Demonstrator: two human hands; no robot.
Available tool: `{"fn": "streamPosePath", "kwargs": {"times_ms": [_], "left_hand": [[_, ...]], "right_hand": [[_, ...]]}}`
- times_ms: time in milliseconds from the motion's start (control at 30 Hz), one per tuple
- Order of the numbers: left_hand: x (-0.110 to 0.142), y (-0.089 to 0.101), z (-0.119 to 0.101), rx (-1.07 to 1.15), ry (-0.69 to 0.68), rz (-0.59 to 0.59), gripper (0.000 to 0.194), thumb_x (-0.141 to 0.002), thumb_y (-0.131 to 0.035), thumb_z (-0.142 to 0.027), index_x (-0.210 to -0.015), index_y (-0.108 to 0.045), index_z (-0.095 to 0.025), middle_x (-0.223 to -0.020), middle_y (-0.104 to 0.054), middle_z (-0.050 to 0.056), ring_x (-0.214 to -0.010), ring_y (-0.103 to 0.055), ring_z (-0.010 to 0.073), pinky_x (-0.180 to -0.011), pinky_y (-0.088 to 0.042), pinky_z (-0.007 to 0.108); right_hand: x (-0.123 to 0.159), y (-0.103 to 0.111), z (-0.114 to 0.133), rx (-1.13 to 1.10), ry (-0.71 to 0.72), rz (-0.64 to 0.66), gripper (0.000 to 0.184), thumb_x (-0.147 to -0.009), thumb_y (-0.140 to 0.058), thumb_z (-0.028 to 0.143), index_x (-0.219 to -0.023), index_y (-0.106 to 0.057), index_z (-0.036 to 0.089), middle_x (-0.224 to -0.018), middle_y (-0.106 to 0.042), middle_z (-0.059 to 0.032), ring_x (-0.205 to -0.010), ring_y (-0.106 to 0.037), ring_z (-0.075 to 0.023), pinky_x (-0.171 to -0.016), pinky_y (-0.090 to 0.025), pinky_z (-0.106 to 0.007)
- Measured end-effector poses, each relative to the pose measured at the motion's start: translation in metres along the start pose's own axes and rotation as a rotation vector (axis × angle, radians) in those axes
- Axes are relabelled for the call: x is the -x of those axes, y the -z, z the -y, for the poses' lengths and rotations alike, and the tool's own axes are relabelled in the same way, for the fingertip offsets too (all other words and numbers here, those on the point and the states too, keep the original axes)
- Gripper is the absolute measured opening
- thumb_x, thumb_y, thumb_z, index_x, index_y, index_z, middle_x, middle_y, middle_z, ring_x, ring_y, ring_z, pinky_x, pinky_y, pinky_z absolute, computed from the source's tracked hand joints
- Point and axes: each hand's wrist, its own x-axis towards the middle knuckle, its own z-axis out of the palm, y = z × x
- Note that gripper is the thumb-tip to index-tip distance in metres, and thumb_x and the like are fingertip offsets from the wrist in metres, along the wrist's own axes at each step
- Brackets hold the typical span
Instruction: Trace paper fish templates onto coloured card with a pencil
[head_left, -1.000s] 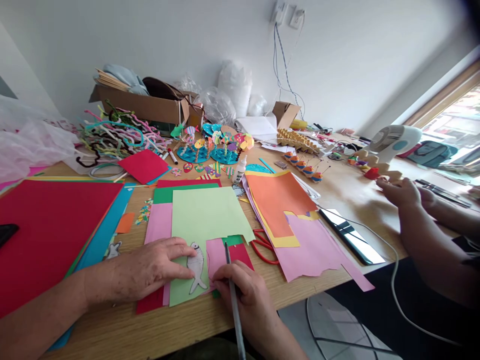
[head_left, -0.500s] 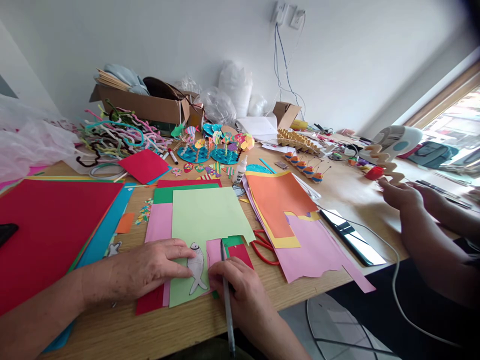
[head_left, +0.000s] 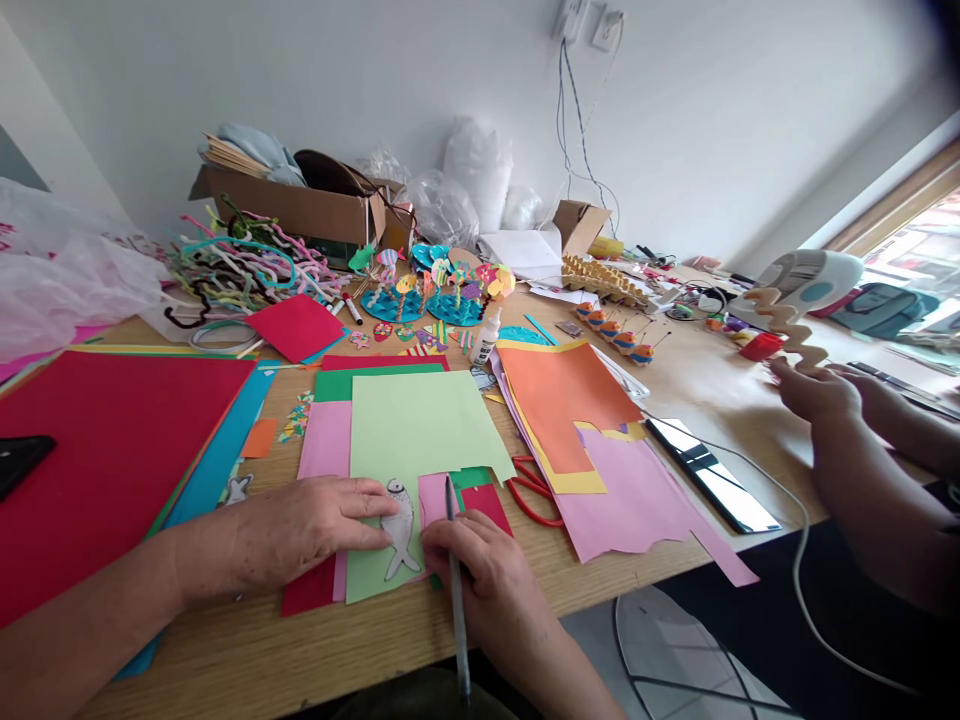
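My left hand (head_left: 311, 535) lies flat with its fingers stretched out, the fingertips touching a white paper fish cutout (head_left: 400, 525) with drawn gill and eye. The fish rests on a light green sheet (head_left: 420, 415), which has a piece cut from its lower right. Beside it, my right hand (head_left: 487, 570) grips a slim grey pen (head_left: 459, 630); one end points up over the pink paper (head_left: 435, 495) and the other hangs toward my lap. Red, green and pink sheets lie beneath the light green one. A small grey-white cutout (head_left: 238, 489) sits partly behind my left wrist.
Red-handled scissors (head_left: 534, 492) lie partly under orange paper (head_left: 566, 390). A glue bottle (head_left: 486, 338), pipe cleaners (head_left: 232, 265) and paper fish models (head_left: 431, 290) stand behind. Red sheets (head_left: 135, 440) fill the left; a phone (head_left: 712, 475) and another person's hands (head_left: 817, 395) are at right.
The whole view has shifted slightly, so things appear a little further right. Both hands keep their places by the fish cutout, and the pen stays in my right hand.
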Motion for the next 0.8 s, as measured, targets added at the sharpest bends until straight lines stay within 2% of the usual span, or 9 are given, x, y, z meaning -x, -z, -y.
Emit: {"fn": "streamPosePath", "kwargs": {"times_ms": [233, 433, 533, 700, 800], "left_hand": [[0.002, -0.003, 0.001, 0.026, 0.017, 0.019, 0.040, -0.093, -0.042, -0.006, -0.121, -0.065, -0.022, -0.134, -0.058, 0.007, -0.126, -0.052, 0.0220, -0.105, -0.041, 0.031], [0.000, 0.001, 0.000, 0.028, 0.012, 0.030, 0.041, -0.091, -0.042, -0.004, -0.121, -0.065, -0.020, -0.135, -0.057, 0.010, -0.125, -0.052, 0.0240, -0.104, -0.042, 0.033], [0.002, -0.004, 0.001, 0.025, 0.032, 0.036, 0.042, -0.092, -0.041, -0.005, -0.122, -0.065, -0.022, -0.136, -0.056, 0.008, -0.126, -0.051, 0.0226, -0.105, -0.041, 0.033], [0.007, -0.024, 0.005, -0.082, 0.032, -0.057, 0.040, -0.091, -0.044, -0.006, -0.121, -0.064, -0.023, -0.137, -0.056, 0.004, -0.127, -0.051, 0.0226, -0.105, -0.041, 0.031], [0.005, -0.029, 0.005, -0.156, 0.016, -0.113, 0.035, -0.095, -0.044, -0.009, -0.118, -0.065, -0.024, -0.133, -0.060, 0.003, -0.123, -0.054, 0.0212, -0.103, -0.041, 0.029]], "right_hand": [[-0.001, 0.001, 0.002, 0.014, -0.013, 0.002, 0.019, -0.086, -0.051, 0.004, -0.083, -0.063, 0.017, -0.069, -0.062, -0.0026, -0.064, -0.055, -0.0155, -0.058, -0.040, -0.023], [0.000, 0.001, 0.001, 0.007, -0.014, 0.007, 0.019, -0.086, -0.051, 0.003, -0.083, -0.063, 0.017, -0.069, -0.062, -0.0023, -0.064, -0.055, -0.0152, -0.058, -0.040, -0.022], [0.000, 0.000, 0.001, -0.002, -0.011, 0.003, 0.018, -0.084, -0.053, 0.002, -0.083, -0.063, 0.016, -0.069, -0.062, -0.0027, -0.064, -0.055, -0.0153, -0.058, -0.040, -0.022], [0.000, -0.002, -0.002, -0.014, -0.012, -0.009, 0.019, -0.083, -0.052, 0.001, -0.083, -0.064, 0.016, -0.070, -0.063, -0.0036, -0.064, -0.056, -0.0158, -0.058, -0.040, -0.023], [0.001, -0.003, -0.003, -0.010, -0.006, -0.017, 0.019, -0.082, -0.053, 0.001, -0.083, -0.064, 0.016, -0.069, -0.063, -0.0036, -0.064, -0.056, -0.0160, -0.058, -0.040, -0.023]]}}
